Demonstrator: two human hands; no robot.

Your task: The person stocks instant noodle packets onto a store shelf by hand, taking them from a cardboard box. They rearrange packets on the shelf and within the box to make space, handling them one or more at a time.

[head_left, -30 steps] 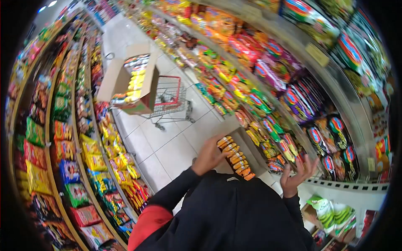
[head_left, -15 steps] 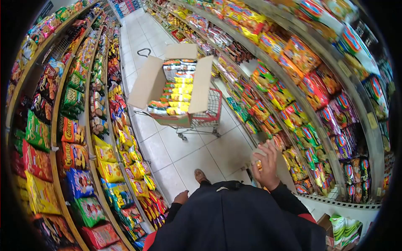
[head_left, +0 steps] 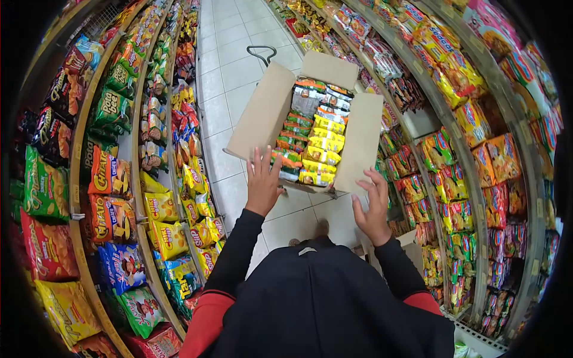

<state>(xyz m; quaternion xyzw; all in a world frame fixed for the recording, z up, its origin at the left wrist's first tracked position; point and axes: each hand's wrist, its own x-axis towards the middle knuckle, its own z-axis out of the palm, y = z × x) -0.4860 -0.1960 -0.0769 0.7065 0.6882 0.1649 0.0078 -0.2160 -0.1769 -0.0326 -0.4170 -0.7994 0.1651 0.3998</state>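
Observation:
Ahead of me stands an open cardboard box [head_left: 262,113] with its flaps folded out. Rows of snack-sized packets [head_left: 325,140] fill it, yellow ones on the right, green and orange ones on the left, black and white ones at the far end. My left hand [head_left: 264,185] is stretched out with fingers spread, overlapping the box's near left corner. Near the right flap [head_left: 362,140], my right hand [head_left: 374,209] is raised with its fingers apart and curved, holding nothing.
Shelves of bagged snacks [head_left: 113,221] run along my left. On the right, curved-looking shelves hold packets of instant noodles [head_left: 453,185]. White floor tiles [head_left: 230,65] stretch up the aisle, where a dark metal handle [head_left: 262,52] shows behind the box.
I am closer to the box, which now sits nearer and further right in view. My left hand has risen from my side to the box, and my right hand has reached forward.

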